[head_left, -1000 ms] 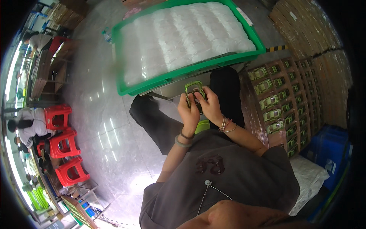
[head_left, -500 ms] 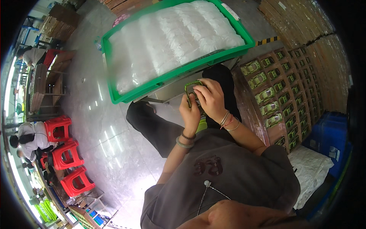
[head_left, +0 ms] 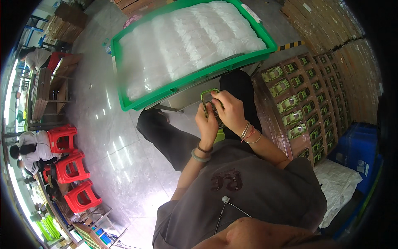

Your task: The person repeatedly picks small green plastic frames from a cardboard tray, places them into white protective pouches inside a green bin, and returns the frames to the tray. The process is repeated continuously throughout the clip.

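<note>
Between my two hands, above my lap, is a small green frame-like toy car part with an opening in it. My left hand grips its lower end, thumb and fingers closed. From the right, my right hand bends its fingers over the upper edge and presses into the opening. Those fingers hide much of the part, and I cannot make out whether anything small is between them. Beside my right knee, green toy cars sit in rows in a divided brown tray.
Ahead of my knees, a green tray holds rows of white plastic-wrapped packs. Stacked cardboard, a blue crate and a white sack are at the right. Red stools and people line the left side.
The fingers of my right hand have shifted slightly at the upper edge of the green part, so more of its opening shows. My left hand keeps its grip in nearly the same place.
</note>
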A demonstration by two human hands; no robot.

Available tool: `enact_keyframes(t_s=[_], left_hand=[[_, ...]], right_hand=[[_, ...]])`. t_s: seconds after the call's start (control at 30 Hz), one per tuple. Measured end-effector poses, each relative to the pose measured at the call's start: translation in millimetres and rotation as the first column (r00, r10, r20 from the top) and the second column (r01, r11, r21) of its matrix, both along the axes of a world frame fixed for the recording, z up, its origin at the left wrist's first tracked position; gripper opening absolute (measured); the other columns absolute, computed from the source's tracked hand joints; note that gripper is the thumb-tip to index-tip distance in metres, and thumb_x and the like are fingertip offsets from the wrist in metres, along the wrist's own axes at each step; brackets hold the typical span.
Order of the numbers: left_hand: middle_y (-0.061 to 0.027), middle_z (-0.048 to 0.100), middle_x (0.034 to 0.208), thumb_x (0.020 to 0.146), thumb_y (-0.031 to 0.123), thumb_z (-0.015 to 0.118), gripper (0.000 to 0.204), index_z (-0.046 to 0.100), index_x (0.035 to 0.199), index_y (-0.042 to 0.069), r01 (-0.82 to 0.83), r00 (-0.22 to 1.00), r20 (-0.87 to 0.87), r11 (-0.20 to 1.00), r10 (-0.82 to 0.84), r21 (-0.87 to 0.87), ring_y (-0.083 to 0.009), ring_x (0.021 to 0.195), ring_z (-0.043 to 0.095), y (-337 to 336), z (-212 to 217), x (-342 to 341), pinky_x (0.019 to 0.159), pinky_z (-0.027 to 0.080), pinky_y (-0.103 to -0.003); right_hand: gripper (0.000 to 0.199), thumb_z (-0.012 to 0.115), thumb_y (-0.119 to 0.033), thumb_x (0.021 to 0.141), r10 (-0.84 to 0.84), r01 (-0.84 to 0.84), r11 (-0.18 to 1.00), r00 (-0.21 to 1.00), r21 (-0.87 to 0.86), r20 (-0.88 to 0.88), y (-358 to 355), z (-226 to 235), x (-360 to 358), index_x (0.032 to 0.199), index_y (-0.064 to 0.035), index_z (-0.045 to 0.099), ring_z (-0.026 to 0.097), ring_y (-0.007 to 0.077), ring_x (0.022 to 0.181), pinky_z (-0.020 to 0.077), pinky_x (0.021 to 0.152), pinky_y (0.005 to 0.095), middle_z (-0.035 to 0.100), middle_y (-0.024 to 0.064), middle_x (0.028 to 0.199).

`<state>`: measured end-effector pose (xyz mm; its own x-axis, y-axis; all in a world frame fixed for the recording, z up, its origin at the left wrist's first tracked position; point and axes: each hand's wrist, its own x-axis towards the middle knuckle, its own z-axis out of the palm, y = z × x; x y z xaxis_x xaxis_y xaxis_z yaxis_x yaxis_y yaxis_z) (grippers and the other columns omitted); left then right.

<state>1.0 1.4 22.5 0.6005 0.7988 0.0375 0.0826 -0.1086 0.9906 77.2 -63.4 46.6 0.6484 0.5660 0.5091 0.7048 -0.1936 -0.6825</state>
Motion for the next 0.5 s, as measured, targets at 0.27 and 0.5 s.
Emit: enact_keyframes(t_s=[0.27,0.5], left_hand=[[-0.0143,0.054,0.062,0.094,0.013,0.051,0.021,0.053,0.080,-0.002,0.025,0.999,0.023,0.991,-0.028,0.131,-0.0184,0.053,0.050,-5.9,4.2,10.6,0.049,0.039,-0.033],[-0.0120,0.063,0.072,0.094,0.011,0.050,0.018,0.058,0.088,-0.004,0.185,0.982,-0.005,0.960,-0.189,0.212,-0.0149,0.064,0.057,-24.6,8.3,20.1,0.058,0.045,-0.031]], right_hand=[[0.048,0.060,-0.003,0.089,-0.108,0.166,0.956,0.967,0.244,-0.232,-5.8,-37.3,-19.0,0.129,-0.0018,0.034,0.062,0.0182,0.090,0.0494,0.076,0.0289,0.059,0.0116,0.103],[0.013,0.066,-0.004,0.083,-0.176,0.293,0.942,0.846,0.163,-0.503,-35.7,-21.6,-7.7,0.086,0.0007,0.054,0.048,0.0118,0.065,0.0405,0.057,0.0273,0.051,0.0066,0.073]])
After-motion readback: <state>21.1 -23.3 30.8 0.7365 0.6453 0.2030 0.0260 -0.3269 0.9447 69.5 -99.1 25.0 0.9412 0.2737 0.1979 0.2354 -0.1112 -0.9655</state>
